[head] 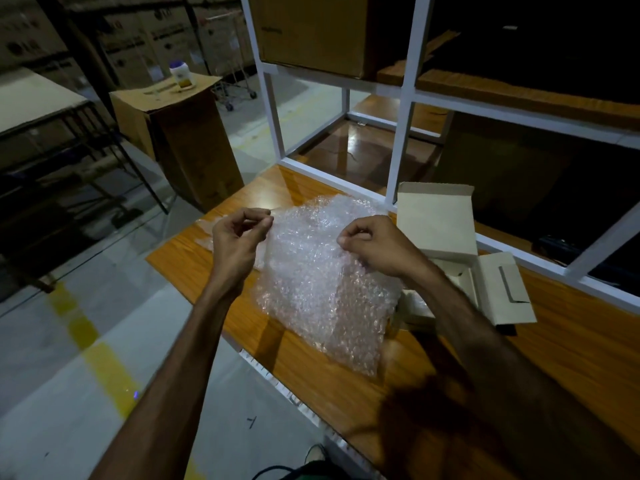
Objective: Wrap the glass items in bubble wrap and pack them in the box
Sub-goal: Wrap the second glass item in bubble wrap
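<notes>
Left hand (239,233) pinching one top corner of clear crinkled bubble wrap sheet (322,282), right hand (374,244) pinching the other, sheet held up over orange wooden table (346,368). Farther right, open pale cardboard box (440,223), seemingly unpacked. No glass visible; wrapping barely begun.

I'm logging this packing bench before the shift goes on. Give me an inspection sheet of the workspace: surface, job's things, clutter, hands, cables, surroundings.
Surface: wooden table, glossy, with a white frame standing on it.
Job's things: bubble wrap sheet held up over the table; open pale box to its right; no glass item clearly seen.
Clutter: folded pale carton beside the box.
Hands: left hand and right hand each pinch the wrap's top edge.
Cables: dark cord at the bottom edge, near a shoe.
Surroundings: tall cardboard box with a white bottle on top; yellow floor line.
</notes>
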The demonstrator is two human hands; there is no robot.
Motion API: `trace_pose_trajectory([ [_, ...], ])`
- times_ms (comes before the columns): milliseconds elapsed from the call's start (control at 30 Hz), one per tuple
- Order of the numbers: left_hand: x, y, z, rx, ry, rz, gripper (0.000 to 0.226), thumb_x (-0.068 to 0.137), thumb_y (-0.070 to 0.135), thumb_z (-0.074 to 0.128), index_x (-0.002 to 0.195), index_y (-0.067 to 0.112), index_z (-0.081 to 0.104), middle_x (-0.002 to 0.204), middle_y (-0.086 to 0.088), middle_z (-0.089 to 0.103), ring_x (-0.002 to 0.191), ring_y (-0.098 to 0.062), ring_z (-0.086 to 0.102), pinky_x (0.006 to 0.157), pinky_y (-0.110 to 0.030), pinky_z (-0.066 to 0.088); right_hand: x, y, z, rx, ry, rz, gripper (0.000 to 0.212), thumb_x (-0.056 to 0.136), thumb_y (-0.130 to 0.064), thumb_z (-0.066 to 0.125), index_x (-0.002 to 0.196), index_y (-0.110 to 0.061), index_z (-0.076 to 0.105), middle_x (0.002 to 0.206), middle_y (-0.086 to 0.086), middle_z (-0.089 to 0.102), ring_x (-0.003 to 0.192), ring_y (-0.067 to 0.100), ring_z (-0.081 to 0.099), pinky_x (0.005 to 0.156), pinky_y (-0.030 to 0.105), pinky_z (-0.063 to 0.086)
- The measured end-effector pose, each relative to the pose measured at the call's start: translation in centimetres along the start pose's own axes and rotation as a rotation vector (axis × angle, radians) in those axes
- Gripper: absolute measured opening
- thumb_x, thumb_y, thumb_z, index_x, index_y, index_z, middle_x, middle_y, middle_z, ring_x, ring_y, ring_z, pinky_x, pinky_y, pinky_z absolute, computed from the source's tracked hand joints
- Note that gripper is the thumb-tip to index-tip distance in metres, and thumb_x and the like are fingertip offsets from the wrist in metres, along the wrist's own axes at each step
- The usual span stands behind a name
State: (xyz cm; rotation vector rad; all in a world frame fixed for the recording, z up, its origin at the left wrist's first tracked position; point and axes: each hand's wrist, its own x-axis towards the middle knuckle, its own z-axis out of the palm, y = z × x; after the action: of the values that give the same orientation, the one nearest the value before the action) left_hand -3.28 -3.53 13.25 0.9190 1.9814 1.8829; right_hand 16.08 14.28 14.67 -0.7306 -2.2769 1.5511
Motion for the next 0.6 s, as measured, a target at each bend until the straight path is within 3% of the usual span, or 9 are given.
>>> trace_pose_trajectory([
  [100,-0.4,0.2,0.4,0.017,-0.015,0.008,0.014,0.098,0.009,0.068,0.096,0.021,0.074,0.108,-0.006,0.073,0.107,-0.032,0.068,0.089,-0.051,0.059,-0.3,0.7,-0.3,0.005,0.154,0.06,0.007,0.099,-0.02,0.071,0.098,-0.017,0.077,0.095,-0.009,0.076,0.077,-0.002,0.068,0.067,0.018,0.046],
  [200,-1.0,-0.2,1.1,0.105,-0.057,-0.039,0.008,0.103,0.022,0.063,0.104,0.018,0.07,0.109,-0.004,0.07,0.104,-0.028,0.067,0.086,-0.053,0.06,-1.1,0.8,-0.6,0.046,0.161,0.08,0.002,0.097,-0.014,0.073,0.097,-0.014,0.075,0.095,-0.003,0.078,0.073,-0.001,0.069,0.069,0.021,0.049],
  [267,-2.2,-0.1,2.5,0.216,0.03,-0.066,0.016,0.104,0.035,0.061,0.108,0.021,0.066,0.107,0.0,0.067,0.1,-0.022,0.066,0.085,-0.053,0.061,-1.9,0.8,-0.6,0.063,0.153,0.084,0.009,0.093,-0.01,0.077,0.1,-0.013,0.073,0.092,0.0,0.078,0.068,-0.001,0.069,0.063,0.019,0.05],
  [367,-6.0,0.8,5.6,0.318,0.172,0.01,0.04,0.095,0.061,0.06,0.106,0.022,0.06,0.103,0.0,0.064,0.092,-0.017,0.063,0.075,-0.043,0.06,-2.5,1.1,-0.4,0.072,0.21,0.107,0.021,0.089,-0.011,0.081,0.102,-0.018,0.066,0.095,0.002,0.075,0.077,0.009,0.07,0.061,0.021,0.05],
  [433,-8.4,1.1,7.4,0.33,0.025,-0.064,0.057,0.086,0.072,0.062,0.117,0.024,0.058,0.107,0.002,0.064,0.092,-0.015,0.064,0.072,-0.036,0.057,-2.8,1.4,-0.2,0.109,0.242,0.135,0.025,0.088,-0.012,0.083,0.101,-0.018,0.063,0.096,0.005,0.075,0.084,0.018,0.072,0.065,0.029,0.054],
  [500,-9.8,0.7,8.5,0.33,-0.221,-0.249,0.078,0.078,0.074,0.073,0.137,0.029,0.05,0.117,0.005,0.062,0.099,-0.013,0.065,0.078,-0.036,0.058,-3.1,1.6,-0.1,0.141,0.243,0.143,0.025,0.088,-0.01,0.083,0.103,-0.012,0.063,0.098,0.01,0.075,0.087,0.023,0.073,0.068,0.033,0.059],
  [533,-10.1,0.3,8.8,0.344,-0.306,-0.298,0.083,0.077,0.068,0.079,0.143,0.03,0.046,0.119,0.005,0.062,0.101,-0.013,0.065,0.079,-0.036,0.059,-3.2,1.8,-0.1,0.146,0.239,0.139,0.024,0.089,-0.009,0.082,0.104,-0.01,0.063,0.098,0.012,0.075,0.087,0.024,0.073,0.067,0.032,0.059],
  [600,-10.1,-0.8,8.6,0.427,-0.39,-0.265,0.067,0.084,0.038,0.084,0.142,0.022,0.055,0.12,0.002,0.068,0.099,-0.013,0.067,0.074,-0.028,0.057,-3.5,2.1,-0.2,0.164,0.243,0.133,0.023,0.091,-0.006,0.079,0.107,-0.005,0.062,0.1,0.012,0.072,0.083,0.023,0.071,0.056,0.023,0.056],
])
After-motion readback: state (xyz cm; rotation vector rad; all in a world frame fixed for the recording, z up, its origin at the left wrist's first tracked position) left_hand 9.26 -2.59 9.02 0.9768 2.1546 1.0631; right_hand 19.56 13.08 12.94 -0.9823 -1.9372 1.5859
